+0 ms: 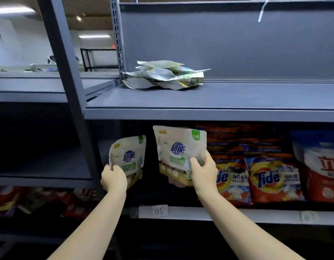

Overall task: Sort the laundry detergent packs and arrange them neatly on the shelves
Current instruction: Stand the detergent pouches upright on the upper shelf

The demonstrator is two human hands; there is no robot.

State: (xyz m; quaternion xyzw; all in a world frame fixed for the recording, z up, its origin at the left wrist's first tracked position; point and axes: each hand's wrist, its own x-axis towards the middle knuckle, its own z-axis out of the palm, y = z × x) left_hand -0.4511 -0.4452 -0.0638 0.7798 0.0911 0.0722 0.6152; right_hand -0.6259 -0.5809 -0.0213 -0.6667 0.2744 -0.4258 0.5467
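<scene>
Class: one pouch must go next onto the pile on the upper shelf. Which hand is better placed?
Probably the right hand: its pouch is higher, almost directly under the pile.

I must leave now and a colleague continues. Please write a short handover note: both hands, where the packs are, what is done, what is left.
Left hand grips a white pouch; right hand grips a second, matching pouch. Both are held upright in front of the middle shelf.
Upper shelf: a loose pile of the same pouches, lying flat.
Middle shelf: orange Tide bags stand at the right.
Done: some pouches gathered above.
Left: place these two, tidy the pile.
</scene>
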